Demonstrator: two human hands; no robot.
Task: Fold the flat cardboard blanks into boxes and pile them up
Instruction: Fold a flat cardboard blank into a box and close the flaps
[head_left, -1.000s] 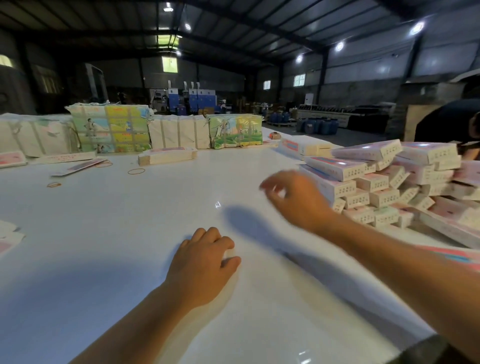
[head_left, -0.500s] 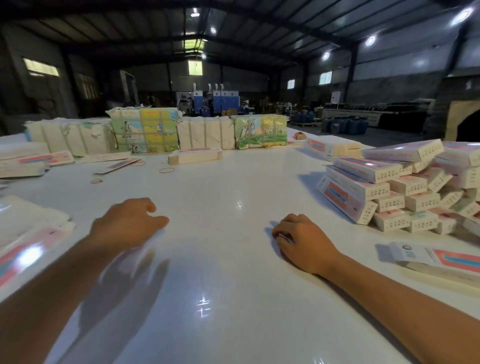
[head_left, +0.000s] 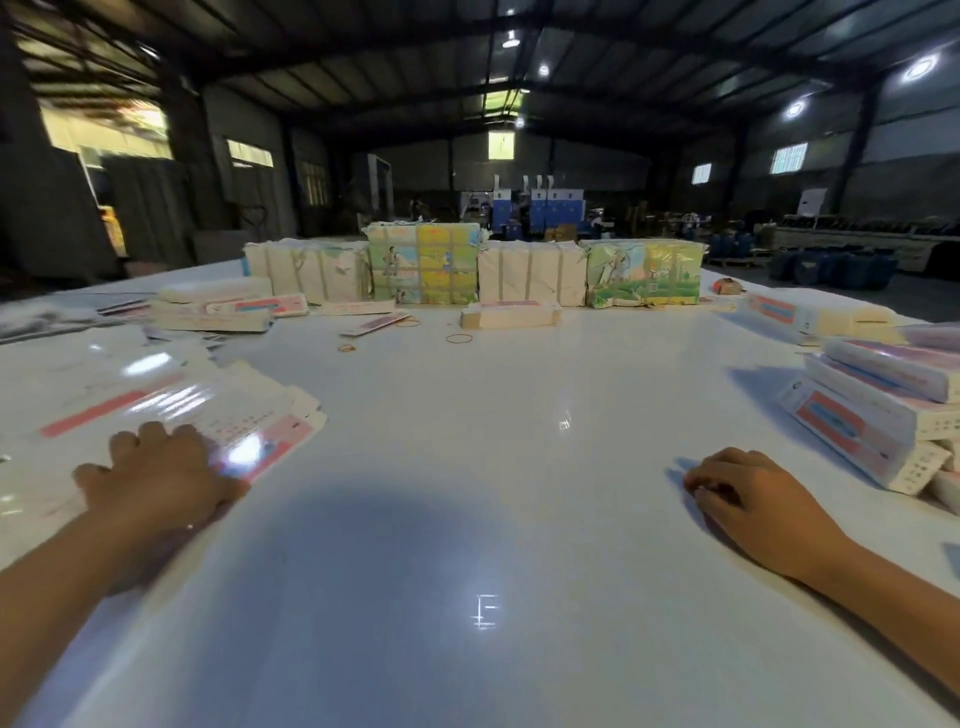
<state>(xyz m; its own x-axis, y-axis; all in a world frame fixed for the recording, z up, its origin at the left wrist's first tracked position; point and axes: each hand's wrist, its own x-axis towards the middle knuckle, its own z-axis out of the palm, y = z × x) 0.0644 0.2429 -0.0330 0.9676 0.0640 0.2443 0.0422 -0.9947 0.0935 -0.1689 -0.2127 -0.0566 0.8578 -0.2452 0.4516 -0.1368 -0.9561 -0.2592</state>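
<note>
Cardboard blanks (head_left: 171, 415) lie flat under my left hand (head_left: 156, 483), fingers resting on top; right hand (head_left: 753, 499) curled, holding nothing (idle on the desk (head_left: 467, 467)); folded boxes (head_left: 878, 400) piled right, plenty left.

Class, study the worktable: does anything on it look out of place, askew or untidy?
Yes. Several rubber bands lie loose on the table, and the folded boxes at right are heaped at crooked angles, not squarely stacked. The flat blanks under the left hand are fanned unevenly.
</note>
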